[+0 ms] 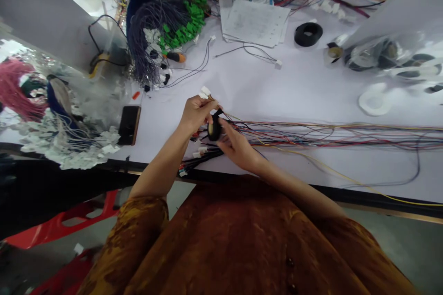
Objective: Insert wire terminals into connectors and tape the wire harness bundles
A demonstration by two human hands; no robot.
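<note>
My left hand (196, 114) is closed, thumb and fingers pinching a small bundle of wires. White connectors (205, 92) stick out above its fingertips. Just below the pinch hangs a roll of black tape (214, 130), with a short strip of it running up to the wires; the roll is blurred. My right hand (239, 147) is beside the roll, its fingers stretched and apart; whether they touch it is hard to see. Long thin wires (311, 131) of several colours run from under my hands to the right. More connector ends (200, 152) lie below the roll.
A phone (129, 124) lies to the left, near white-connector wire bundles (76, 143). Dark wires with green connectors (183, 27) and papers (256, 23) are at the back. Another black tape roll (308, 34) and a white ring (374, 100) lie on the right. The table edge (380, 203) is close to my body.
</note>
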